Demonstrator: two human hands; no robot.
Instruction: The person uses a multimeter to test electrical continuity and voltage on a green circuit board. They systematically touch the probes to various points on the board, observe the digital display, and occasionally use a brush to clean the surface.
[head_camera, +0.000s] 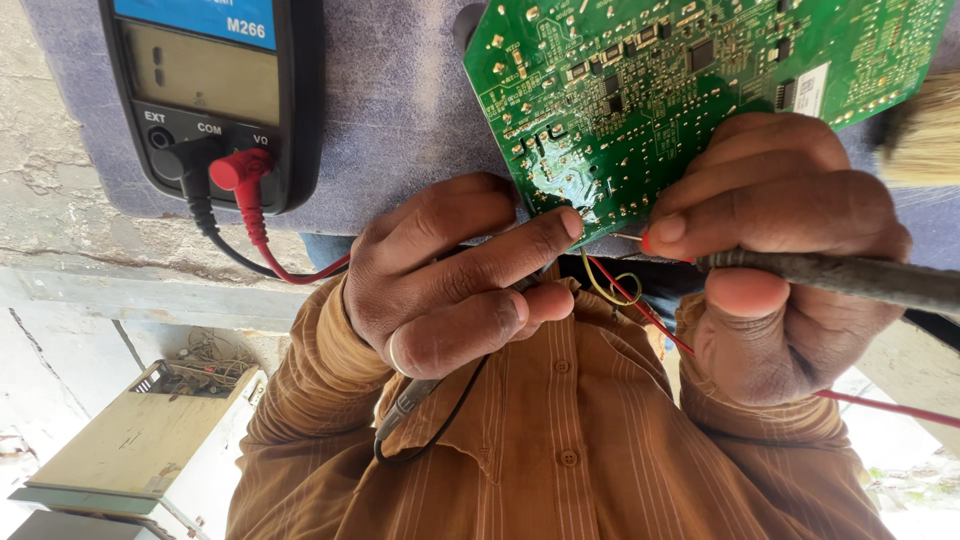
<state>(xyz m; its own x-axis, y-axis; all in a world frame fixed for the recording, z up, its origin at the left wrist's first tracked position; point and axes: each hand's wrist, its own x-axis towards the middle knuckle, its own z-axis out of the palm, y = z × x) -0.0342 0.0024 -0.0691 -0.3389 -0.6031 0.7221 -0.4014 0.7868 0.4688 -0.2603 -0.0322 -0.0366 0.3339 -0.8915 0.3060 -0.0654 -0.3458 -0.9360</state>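
Closest to the chest, over a brown striped shirt (570, 440), both hands worked at the lower edge of a green circuit board (700, 70). The left hand (450, 280) had its grip closed around a black test probe (408, 400), forefinger touching the board's lower edge. The right hand (780, 250) gripped a dark rod (840, 275), pinching something red-tipped at the same edge. The board looked light, stiff and fragile, best held by its bare edges, clear of the solder joints. It lay on a blue-grey cloth (400, 90). Beyond, at the cloth's left edge, a black multimeter (210, 100) carried one red and one black lead. A pale brush (925, 130) showed at the right edge. Farther off, an open tan box (150, 430) held tangled wires and components.
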